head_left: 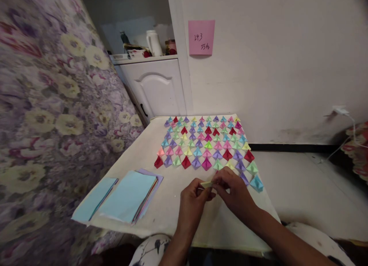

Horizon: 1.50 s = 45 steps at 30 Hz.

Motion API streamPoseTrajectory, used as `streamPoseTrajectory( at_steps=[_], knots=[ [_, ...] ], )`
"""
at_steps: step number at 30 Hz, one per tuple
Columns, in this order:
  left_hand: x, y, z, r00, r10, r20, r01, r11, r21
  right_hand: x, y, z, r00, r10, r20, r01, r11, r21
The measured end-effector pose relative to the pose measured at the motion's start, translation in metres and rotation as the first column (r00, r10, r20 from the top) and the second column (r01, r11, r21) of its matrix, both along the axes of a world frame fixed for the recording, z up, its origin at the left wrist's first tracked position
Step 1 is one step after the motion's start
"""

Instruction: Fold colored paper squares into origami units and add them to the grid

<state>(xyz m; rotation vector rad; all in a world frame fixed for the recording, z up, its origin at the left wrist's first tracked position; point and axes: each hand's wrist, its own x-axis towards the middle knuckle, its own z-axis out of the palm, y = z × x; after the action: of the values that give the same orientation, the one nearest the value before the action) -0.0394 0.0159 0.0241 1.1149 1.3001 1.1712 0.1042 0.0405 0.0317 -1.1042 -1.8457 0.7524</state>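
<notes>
Between my two hands is a small piece of folded pale yellow paper [206, 184], held just above the table's near half. My left hand [194, 197] pinches its left end between thumb and fingers. At the other end, the fingertips of my right hand [230, 183] are closed on the same paper, partly hiding it. Just beyond my hands, rows of small folded paper pieces [206, 163] in many colours cover the far part of the table. A light blue folded piece [257, 183] lies to the right of my right hand.
The cream-covered table [172, 212] stands against the wall. Two stacks of coloured paper lie on its left: a larger stack [129, 195] and a narrower stack [94, 199]. A floral curtain [69, 116] hangs at left. A pink note [201, 38] is on the wall.
</notes>
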Motion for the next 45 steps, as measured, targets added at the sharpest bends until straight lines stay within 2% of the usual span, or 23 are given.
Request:
streamPoseTrajectory(
  at_steps=[7, 15, 19, 22, 25, 29, 32, 38, 41, 45],
  knots=[
    [0.0005, 0.0007, -0.0027, 0.998, 0.002, -0.065, 0.000, 0.999, 0.033, 0.0014, 0.0019, 0.0002, 1.000, -0.017, 0.010, 0.017, 0.998, -0.053],
    [0.0026, -0.0025, 0.0051, 0.977, 0.015, -0.211, -0.001, 0.998, 0.067, 0.0023, -0.0022, -0.0038, 0.992, -0.001, 0.130, 0.014, 0.995, -0.099],
    [0.0011, -0.0018, 0.0051, 0.976, -0.003, -0.219, 0.023, 0.996, 0.088, 0.0011, -0.0031, -0.0040, 0.996, 0.044, 0.083, -0.030, 0.986, -0.164],
    [0.0012, -0.0010, 0.0054, 0.986, -0.032, -0.163, 0.049, 0.994, 0.099, 0.0001, -0.0015, -0.0038, 0.996, 0.084, 0.015, -0.079, 0.977, -0.196],
    [0.0015, 0.0002, 0.0059, 0.997, -0.054, -0.061, 0.060, 0.993, 0.104, 0.0001, 0.0008, -0.0047, 0.998, 0.065, 0.007, -0.064, 0.987, -0.148],
    [-0.0010, 0.0019, 0.0067, 0.994, -0.076, 0.084, 0.073, 0.996, 0.043, 0.0010, 0.0025, -0.0055, 0.999, 0.023, 0.037, -0.020, 0.997, -0.076],
    [-0.0038, 0.0024, 0.0067, 0.986, -0.072, 0.150, 0.073, 0.997, -0.004, 0.0007, 0.0020, -0.0034, 0.999, 0.003, 0.039, -0.002, 0.999, -0.033],
    [-0.0048, 0.0045, 0.0012, 0.950, -0.036, 0.312, 0.056, 0.997, -0.054, -0.0006, -0.0007, 0.0020, 0.998, 0.064, 0.000, -0.064, 0.998, 0.005],
    [-0.0030, 0.0058, -0.0007, 0.937, -0.006, 0.349, 0.034, 0.997, -0.075, -0.0004, -0.0025, 0.0019, 0.998, 0.067, 0.001, -0.067, 0.998, 0.005],
    [0.0012, 0.0057, -0.0013, 0.932, 0.024, 0.362, 0.005, 0.997, -0.078, -0.0015, -0.0054, -0.0008, 0.999, 0.028, -0.037, -0.030, 0.997, -0.070]
  ],
)
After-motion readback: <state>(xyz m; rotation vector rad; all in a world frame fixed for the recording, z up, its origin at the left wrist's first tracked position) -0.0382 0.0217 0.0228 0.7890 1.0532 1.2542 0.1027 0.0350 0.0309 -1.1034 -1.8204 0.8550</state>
